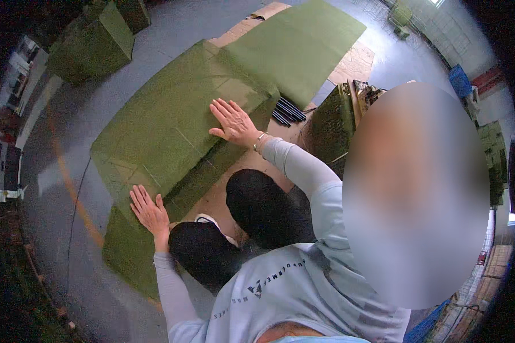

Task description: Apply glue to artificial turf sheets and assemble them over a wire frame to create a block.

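My left hand (pixel 149 212) lies flat on the near left end of a long green sheet-covered block (pixel 160 126), fingers spread and nothing in them. Farther right, my right hand (pixel 234 122) presses flat near the block's near edge, its fingers stretched out. Tan patches and faint crease lines show on the covering. A smooth green sheet (pixel 297 46) extends from the block's far right end. Below my left hand, a green flap (pixel 126 251) hangs down to the floor. What lies inside the covering is hidden.
Dark rods (pixel 289 112) lie bundled beside the block, near a green-sided stack (pixel 329 120) on the right. Green boxes (pixel 94 46) stand at the far left. A thin dark cord (pixel 74 214) crosses the grey floor. My knees (pixel 257 200) are close to the block.
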A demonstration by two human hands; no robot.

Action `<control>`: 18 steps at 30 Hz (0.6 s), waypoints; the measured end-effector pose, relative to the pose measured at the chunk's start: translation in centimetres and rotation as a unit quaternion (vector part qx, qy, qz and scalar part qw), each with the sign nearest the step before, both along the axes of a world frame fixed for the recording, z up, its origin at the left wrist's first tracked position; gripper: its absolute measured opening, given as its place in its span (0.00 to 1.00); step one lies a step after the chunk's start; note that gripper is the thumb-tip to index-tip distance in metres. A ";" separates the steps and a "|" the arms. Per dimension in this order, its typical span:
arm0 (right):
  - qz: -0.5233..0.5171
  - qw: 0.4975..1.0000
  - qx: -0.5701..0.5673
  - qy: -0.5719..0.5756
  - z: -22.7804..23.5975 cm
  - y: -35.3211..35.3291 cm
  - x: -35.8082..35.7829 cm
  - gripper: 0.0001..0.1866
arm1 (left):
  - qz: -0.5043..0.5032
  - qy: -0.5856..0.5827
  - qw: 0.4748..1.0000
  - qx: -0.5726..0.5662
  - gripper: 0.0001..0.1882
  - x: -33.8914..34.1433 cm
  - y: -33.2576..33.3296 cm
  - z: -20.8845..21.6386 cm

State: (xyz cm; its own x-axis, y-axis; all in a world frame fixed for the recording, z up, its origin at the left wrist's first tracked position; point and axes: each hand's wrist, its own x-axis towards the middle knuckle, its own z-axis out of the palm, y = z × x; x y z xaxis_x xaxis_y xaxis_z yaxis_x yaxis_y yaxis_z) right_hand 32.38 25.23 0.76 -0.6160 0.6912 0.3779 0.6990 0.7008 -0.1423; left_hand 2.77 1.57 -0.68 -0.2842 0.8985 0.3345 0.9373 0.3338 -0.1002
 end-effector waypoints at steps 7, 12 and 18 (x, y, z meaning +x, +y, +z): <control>-0.203 0.920 0.002 0.335 -1.4 1.7 6.7 0.42 | -0.001 -0.028 1.000 -0.011 0.33 -0.2 -0.2 0.6; -0.162 0.807 -0.234 0.517 -5.4 5.8 14.7 0.30 | 0.002 -0.039 0.999 -0.023 0.33 0.1 0.1 0.8; -0.082 0.653 -0.440 0.612 -7.3 7.3 14.7 0.06 | 0.013 -0.038 0.998 -0.041 0.31 -0.2 -0.1 0.7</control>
